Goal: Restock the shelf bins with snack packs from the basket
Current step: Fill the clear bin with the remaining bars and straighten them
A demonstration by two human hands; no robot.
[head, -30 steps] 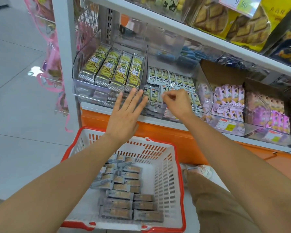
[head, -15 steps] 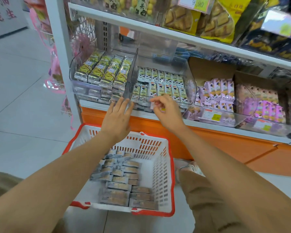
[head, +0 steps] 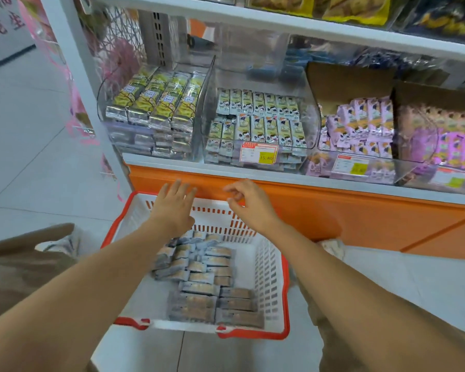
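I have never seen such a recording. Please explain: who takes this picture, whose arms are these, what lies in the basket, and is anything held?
There is no machine here. A person wears one camera on the head, so you look forward and down along their own two bare arms. The left hand has straight fingers; the right hand has loosely curled ones. Both hover near the far side of the red-and-white basket on the floor, and neither has a grip on anything. Grey snack packs lie in the basket. Above, clear shelf bins hold yellow-green packs, white-green packs and purple packs.
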